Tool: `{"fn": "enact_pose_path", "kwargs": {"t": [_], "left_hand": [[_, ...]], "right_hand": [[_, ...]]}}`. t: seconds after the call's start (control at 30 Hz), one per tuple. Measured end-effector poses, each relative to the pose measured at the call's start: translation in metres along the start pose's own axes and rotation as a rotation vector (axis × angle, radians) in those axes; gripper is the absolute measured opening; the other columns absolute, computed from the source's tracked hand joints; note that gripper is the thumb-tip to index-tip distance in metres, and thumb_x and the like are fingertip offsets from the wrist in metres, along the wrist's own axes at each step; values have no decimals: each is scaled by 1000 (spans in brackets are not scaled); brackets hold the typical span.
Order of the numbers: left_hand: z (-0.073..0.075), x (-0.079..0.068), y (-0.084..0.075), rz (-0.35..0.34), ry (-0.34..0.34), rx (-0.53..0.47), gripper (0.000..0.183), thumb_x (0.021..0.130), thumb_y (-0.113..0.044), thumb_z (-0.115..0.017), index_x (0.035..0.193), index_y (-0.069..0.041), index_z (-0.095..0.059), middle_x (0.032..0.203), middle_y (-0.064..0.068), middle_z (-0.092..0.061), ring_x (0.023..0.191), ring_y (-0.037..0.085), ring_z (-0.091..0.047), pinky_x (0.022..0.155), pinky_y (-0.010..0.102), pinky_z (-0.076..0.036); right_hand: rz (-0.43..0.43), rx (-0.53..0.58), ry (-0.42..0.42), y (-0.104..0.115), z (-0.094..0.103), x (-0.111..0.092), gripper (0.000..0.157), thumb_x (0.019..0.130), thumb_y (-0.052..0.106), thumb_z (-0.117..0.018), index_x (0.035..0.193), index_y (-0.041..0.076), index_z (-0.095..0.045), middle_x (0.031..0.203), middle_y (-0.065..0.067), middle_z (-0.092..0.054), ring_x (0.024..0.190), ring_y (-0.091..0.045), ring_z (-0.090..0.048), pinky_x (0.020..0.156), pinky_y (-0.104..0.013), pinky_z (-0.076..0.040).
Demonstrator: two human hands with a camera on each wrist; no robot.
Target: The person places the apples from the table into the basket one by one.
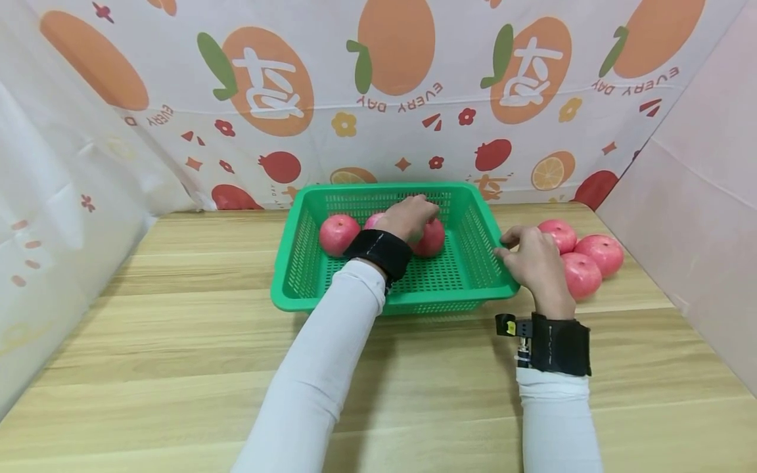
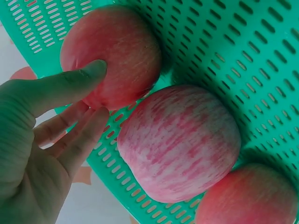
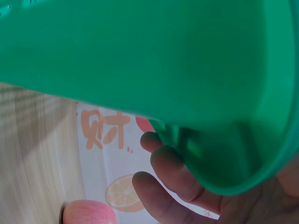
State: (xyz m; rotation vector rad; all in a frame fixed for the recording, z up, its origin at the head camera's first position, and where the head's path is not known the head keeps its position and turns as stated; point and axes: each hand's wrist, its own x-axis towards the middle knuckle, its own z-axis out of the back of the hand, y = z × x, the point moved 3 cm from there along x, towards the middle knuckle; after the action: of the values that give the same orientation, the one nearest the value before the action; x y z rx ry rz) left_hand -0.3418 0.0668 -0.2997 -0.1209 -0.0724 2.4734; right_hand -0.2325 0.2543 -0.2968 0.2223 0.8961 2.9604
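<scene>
My left hand [image 1: 408, 218] reaches into a green plastic basket [image 1: 473, 295] and holds a red apple [image 2: 124, 51]. The left wrist view shows the thumb on one face of that apple and the fingertips against its side. Beside it lie a streaked pink apple [image 2: 180, 144] and another red apple [image 2: 252, 198], both on the basket's slotted floor; the streaked one is largely behind the left hand in the head view. At the basket's right rim, my right hand [image 1: 535, 266] grips the edge, fingers curled under it in the right wrist view.
Three apples [image 1: 582, 274] sit grouped on the wooden table [image 1: 195, 368], just right of my right hand. A fruit-print cloth [image 1: 331, 85] hangs behind the basket, and pale sheets [image 1: 698, 217] close off the sides.
</scene>
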Motion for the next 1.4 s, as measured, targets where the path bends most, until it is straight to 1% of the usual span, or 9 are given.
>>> {"fn": "enact_pose_path", "kwargs": {"t": [0.1, 0.17, 0.47, 0.6, 0.7, 0.83, 0.93, 1.1, 1.4], "left_hand": [[1, 0, 1, 8, -10, 10, 34, 96, 11, -56, 123, -6, -68, 125, 13, -61, 115, 26, -56, 98, 35, -48], [1, -1, 1, 18, -2, 8, 33, 97, 11, -56, 122, -6, -67, 125, 14, -60, 114, 26, -56, 98, 36, -48], [3, -4, 0, 52, 47, -6, 37, 100, 8, -53, 132, -10, -63, 139, 13, -53, 124, 27, -52, 103, 40, -46], [4, -5, 0, 45, 81, -24, 34, 102, -2, -57, 134, -10, -62, 139, 12, -53, 123, 26, -51, 102, 42, -47], [9, -7, 0, 15, 93, -47, 33, 103, -11, -57, 136, -9, -60, 136, 11, -55, 122, 25, -50, 101, 41, -46], [17, -9, 1, -19, 59, -57, 29, 104, -16, -55, 132, -9, -62, 131, 8, -56, 119, 22, -51, 98, 38, -46], [23, -12, 2, -26, 30, -48, 27, 104, -18, -57, 129, -10, -64, 126, 7, -58, 116, 21, -52, 96, 37, -48], [29, -17, 5, -40, 3, -43, 30, 103, -20, -62, 131, -10, -65, 126, 6, -59, 117, 21, -53, 97, 37, -48], [38, -27, 10, -11, 1, -27, 35, 102, -23, -62, 136, -13, -63, 130, 8, -57, 118, 23, -55, 97, 42, -50]], "right_hand": [[3, -1, -3, 1, 0, 0, 26, 98, 9, -66, 114, -11, -67, 107, -27, -68, 87, -38, -67, 78, -50, -58], [5, -2, -7, 2, 0, 1, 25, 97, 9, -66, 114, -10, -67, 107, -27, -68, 87, -38, -66, 78, -50, -57], [-6, 3, 5, 2, 0, 1, 26, 98, 9, -66, 115, -11, -67, 106, -27, -67, 85, -37, -66, 77, -50, -58], [-13, 9, 17, 1, -1, 0, 27, 98, 10, -66, 116, -11, -66, 106, -28, -67, 85, -37, -66, 77, -49, -59], [-11, 10, 19, 1, -1, 0, 27, 98, 10, -66, 116, -11, -66, 106, -28, -67, 84, -37, -67, 77, -49, -59], [-2, 15, 17, 2, -1, 1, 27, 98, 9, -66, 116, -12, -66, 106, -28, -67, 83, -37, -68, 77, -49, -59], [4, 16, 10, 3, -1, 1, 26, 98, 9, -66, 115, -11, -66, 105, -28, -68, 84, -37, -68, 77, -49, -59], [10, 11, -5, 2, 0, 0, 25, 97, 9, -66, 113, -12, -67, 104, -28, -68, 84, -37, -67, 77, -50, -58], [-1, 16, 10, 0, -1, 0, 27, 98, 10, -67, 115, -12, -66, 106, -28, -67, 86, -38, -67, 77, -50, -59]]}}
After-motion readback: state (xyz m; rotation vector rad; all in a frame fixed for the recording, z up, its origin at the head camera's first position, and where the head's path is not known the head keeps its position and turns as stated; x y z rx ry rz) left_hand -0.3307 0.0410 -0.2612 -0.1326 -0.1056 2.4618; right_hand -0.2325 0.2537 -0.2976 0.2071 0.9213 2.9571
